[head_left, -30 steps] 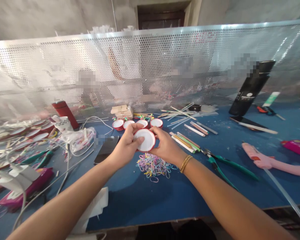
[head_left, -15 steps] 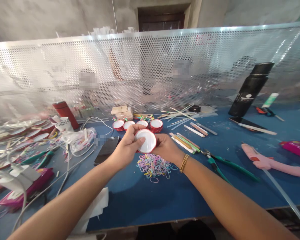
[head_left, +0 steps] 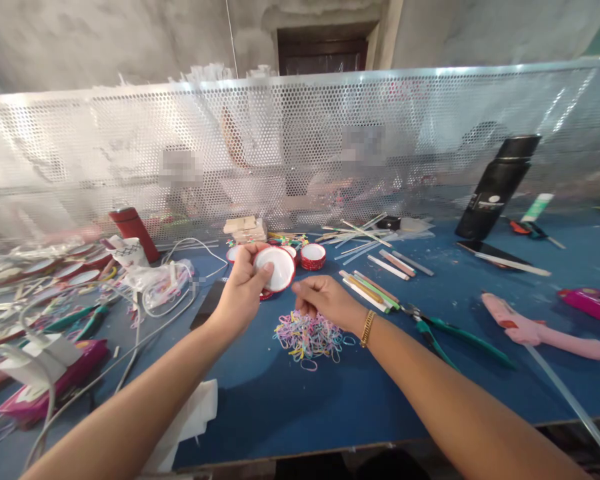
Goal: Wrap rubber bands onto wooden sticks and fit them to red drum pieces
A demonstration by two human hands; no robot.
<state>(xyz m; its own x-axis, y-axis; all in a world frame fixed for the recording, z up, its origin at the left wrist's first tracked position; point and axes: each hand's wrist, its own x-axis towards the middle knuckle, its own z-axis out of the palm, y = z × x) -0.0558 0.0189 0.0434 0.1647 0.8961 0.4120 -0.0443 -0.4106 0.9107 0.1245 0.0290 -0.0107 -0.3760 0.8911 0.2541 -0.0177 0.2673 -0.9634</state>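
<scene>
My left hand [head_left: 243,283] grips a small round white dish with a red rim [head_left: 279,268], thumb on its inner face and fingers behind. Another red edge shows just beneath it, so I cannot tell whether it is one dish or a stack. My right hand [head_left: 325,300] is just right of the dish and apart from it, its fingers curled together over a heap of small pastel rubber bands [head_left: 310,337]. Whatever those fingertips hold is too small or hidden to make out. Behind my hands stand similar red-sided dishes [head_left: 313,257], partly covered by my left hand.
Glue sticks [head_left: 370,290], green-handled pliers [head_left: 473,340] and a pink glue gun [head_left: 545,327] lie on the right. A black bottle [head_left: 497,190] leans behind them. Cables, a dark phone [head_left: 209,305] and a red bottle [head_left: 134,233] occupy the left. A perforated metal screen [head_left: 305,100] crosses the back.
My right hand has let go of the dish and dropped slightly, over the rubber bands. My left hand has moved the dish a little left and tilted it.
</scene>
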